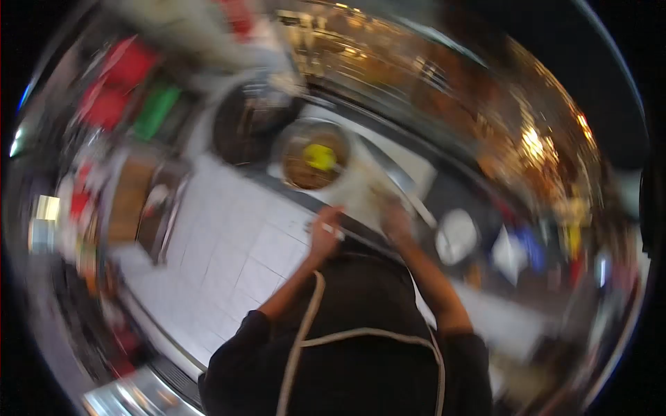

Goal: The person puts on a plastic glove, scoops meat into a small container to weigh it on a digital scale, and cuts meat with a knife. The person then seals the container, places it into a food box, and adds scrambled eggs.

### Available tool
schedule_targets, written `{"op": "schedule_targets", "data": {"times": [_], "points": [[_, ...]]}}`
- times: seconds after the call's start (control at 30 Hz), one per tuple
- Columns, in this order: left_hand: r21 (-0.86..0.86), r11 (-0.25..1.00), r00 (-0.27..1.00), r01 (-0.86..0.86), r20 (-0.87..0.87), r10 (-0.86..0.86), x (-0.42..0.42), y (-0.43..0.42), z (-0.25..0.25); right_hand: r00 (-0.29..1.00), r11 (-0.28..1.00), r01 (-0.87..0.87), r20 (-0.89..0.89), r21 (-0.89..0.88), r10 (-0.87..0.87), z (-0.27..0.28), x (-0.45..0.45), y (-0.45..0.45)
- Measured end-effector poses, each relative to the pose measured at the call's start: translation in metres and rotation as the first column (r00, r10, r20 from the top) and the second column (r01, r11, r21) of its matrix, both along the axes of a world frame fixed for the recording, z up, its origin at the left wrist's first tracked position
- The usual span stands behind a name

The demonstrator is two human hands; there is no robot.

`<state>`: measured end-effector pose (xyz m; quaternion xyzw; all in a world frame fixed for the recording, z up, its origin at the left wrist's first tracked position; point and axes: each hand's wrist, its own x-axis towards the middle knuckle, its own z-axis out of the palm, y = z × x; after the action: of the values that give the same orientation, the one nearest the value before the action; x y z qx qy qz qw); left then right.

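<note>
Left hand (326, 234) nearside of the bowl (312, 127), right hand (397, 222) rightward, openness and hold I can't tell; I'd move slowly

A grey-rimmed bowl (320, 126) shows brown inside with a bright yellow patch (320, 157), next to a blackish pot (243, 132), a cream-white board (364, 177) and a knife (397, 175) with a silvery blade and pale handle, all against a dark grey worktop (447, 197). The floor (222, 229) is white, patterned with thin darker tile lines, and the shirt (368, 381) is black, crossed by a beige cord (368, 332). Blurred colours include a white plate (456, 237), a blue bundle (533, 247), red containers (114, 87) and a green block (157, 111).
</note>
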<state>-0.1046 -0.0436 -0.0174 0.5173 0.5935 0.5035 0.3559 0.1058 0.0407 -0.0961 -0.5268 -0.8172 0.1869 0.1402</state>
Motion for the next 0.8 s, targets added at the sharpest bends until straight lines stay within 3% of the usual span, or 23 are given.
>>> {"op": "schedule_targets", "data": {"times": [0.03, 0.07, 0.1, 0.13, 0.2, 0.23, 0.3, 0.33, 0.37, 0.43, 0.47, 0.53, 0.67, 0.73, 0.8], "points": [[0.056, 0.998, 1.0, 0.021, -0.02, -0.02, 0.003, 0.009, -0.021, 0.997, 0.996, 0.048, 0.056, 0.076, -0.052, -0.017, -0.005, -0.001], [-0.091, 0.994, 0.975, 0.053, 0.219, -0.032, 0.01, 0.012, -0.019, 0.985, 0.982, 0.036, -0.17, 0.186, -0.004, -0.021, -0.002, -0.001], [-0.045, 0.989, 0.99, 0.141, -0.018, -0.142, 0.014, 0.021, -0.004, 0.991, 0.989, 0.13, 0.002, 0.073, -0.131, 0.008, -0.011, 0.0], [-0.08, 0.98, 0.983, 0.182, 0.047, -0.179, 0.029, 0.023, 0.017, 0.958, 0.951, 0.287, -0.05, 0.112, -0.283, -0.025, -0.015, -0.011], [0.059, 0.964, 0.966, 0.258, 0.017, -0.26, 0.045, 0.024, 0.019, 0.851, 0.918, 0.379, -0.347, -0.115, -0.395, 0.076, 0.009, -0.034], [0.038, 0.953, 0.954, 0.299, 0.025, -0.3, 0.055, 0.021, 0.019, 0.834, 0.898, 0.418, -0.336, -0.135, -0.438, 0.096, 0.027, -0.052], [-0.043, 0.956, 0.947, 0.291, 0.156, -0.282, 0.062, 0.035, 0.01, 0.514, 0.719, 0.51, -0.504, -0.472, -0.695, 0.111, 0.063, -0.071], [-0.056, 0.954, 0.947, 0.295, 0.153, -0.284, 0.063, 0.032, 0.012, 0.535, 0.753, 0.636, -0.608, -0.168, -0.587, 0.091, 0.087, -0.096], [-0.051, 0.944, 0.937, 0.327, 0.15, -0.316, 0.069, 0.035, 0.012, 0.389, 0.622, 0.702, -0.543, -0.349, -0.744, 0.115, 0.118, -0.115], [-0.046, 0.931, 0.924, 0.362, 0.149, -0.352, 0.08, 0.042, 0.011, 0.321, 0.52, 0.816, -0.55, -0.252, -0.771, 0.087, 0.199, -0.158], [-0.051, 0.927, 0.919, 0.373, 0.161, -0.361, 0.085, 0.044, 0.011, 0.192, 0.45, 0.844, -0.617, -0.294, -0.763, 0.08, 0.23, -0.175], [-0.06, 0.919, 0.911, 0.389, 0.173, -0.374, 0.095, 0.048, 0.012, 0.124, 0.305, 0.897, -0.481, -0.32, -0.868, 0.051, 0.288, -0.207], [-0.081, 0.89, 0.89, 0.449, 0.134, -0.437, 0.114, 0.05, 0.019, 0.209, 0.281, 0.929, -0.287, -0.24, -0.935, 0.058, 0.312, -0.198], [-0.109, 0.882, 0.887, 0.458, 0.118, -0.446, 0.121, 0.05, 0.02, 0.507, 0.506, 0.862, -0.105, 0.037, -0.856, 0.066, 0.315, -0.186], [-0.11, 0.892, 0.895, 0.438, 0.142, -0.422, 0.124, 0.05, 0.019, 0.547, 0.545, 0.837, -0.082, 0.051, -0.833, 0.054, 0.326, -0.185]]}}
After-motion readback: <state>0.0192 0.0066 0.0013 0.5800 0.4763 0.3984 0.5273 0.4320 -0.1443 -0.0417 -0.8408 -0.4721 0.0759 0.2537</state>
